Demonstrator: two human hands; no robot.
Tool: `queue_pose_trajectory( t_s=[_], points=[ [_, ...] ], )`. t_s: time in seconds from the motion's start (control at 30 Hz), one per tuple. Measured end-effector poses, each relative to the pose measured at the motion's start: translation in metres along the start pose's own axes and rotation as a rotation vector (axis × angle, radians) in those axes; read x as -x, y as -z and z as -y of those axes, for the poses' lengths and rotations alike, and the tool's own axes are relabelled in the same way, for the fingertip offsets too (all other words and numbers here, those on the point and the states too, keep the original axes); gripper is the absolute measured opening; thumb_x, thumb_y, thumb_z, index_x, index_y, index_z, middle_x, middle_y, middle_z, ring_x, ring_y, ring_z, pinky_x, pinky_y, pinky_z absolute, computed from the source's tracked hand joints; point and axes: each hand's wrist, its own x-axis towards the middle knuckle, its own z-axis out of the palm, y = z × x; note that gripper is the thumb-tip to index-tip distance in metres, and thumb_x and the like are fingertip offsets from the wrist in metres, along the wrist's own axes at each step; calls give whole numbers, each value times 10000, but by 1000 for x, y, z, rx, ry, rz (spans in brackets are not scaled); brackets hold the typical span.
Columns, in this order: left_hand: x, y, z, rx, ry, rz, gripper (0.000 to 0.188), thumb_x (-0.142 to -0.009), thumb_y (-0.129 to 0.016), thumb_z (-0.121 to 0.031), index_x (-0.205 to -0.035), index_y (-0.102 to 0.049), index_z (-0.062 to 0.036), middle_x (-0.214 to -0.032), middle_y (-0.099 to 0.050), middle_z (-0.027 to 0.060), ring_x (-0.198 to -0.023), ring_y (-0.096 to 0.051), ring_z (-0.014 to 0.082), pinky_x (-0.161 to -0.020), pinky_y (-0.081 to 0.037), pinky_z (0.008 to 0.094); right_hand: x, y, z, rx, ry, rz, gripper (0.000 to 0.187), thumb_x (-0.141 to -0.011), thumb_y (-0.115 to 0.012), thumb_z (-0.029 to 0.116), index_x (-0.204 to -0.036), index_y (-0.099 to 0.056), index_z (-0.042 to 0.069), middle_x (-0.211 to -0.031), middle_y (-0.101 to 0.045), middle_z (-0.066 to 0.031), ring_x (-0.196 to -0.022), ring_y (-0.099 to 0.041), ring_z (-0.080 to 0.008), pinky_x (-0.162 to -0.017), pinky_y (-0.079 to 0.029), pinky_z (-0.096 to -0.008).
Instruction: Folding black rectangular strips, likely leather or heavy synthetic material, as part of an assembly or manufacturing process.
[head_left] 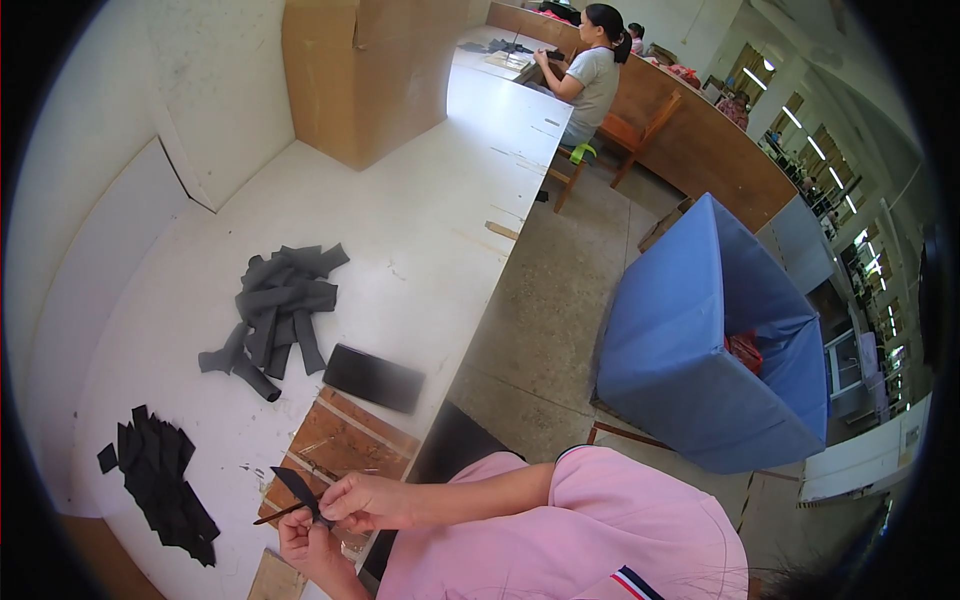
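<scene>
My left hand [308, 548] and my right hand [366, 501] meet at the table's near edge. Both pinch a small black fabric strip [294, 487] that sticks up and to the left from the fingers. A thin dark stick [272, 517] pokes out to the left from under my left fingers. Left of my hands lies a pile of flat black pieces [160, 482]. Farther up the white table [420, 230] is a heap of dark grey rolled strips [276, 308].
A black flat rectangular object [374, 378] lies near the table edge, beside a brown taped patch [345, 440]. A big cardboard box [365, 70] stands at the far end. A blue cloth-lined bin [690, 340] sits on the floor to the right. Another person [592, 72] sits at a far table.
</scene>
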Motion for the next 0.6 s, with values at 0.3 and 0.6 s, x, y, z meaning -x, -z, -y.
queue_pose_trajectory(
  t_s=[0.3, 0.6],
  points=[
    [7, -2, 0, -351, -151, -205, 120, -751, -515, 48, -867, -500, 18, -808, -546, 62, -684, -510, 74, -545, -397, 150, -1, 2, 3, 546, 177, 3, 176, -812, -545, 228, -733, -507, 76, -644, -465, 47, -541, -409, -33, -484, -329, -178],
    [14, -13, -9, -358, -125, -140, 45, -788, -515, -31, -782, -535, 10, -766, -540, 136, -674, -519, 208, -595, -436, 256, 1, -5, 9, 549, 475, 163, 102, -806, -513, 109, -741, -506, 32, -670, -474, 24, -608, -441, -60, -515, -364, -211]
  ],
)
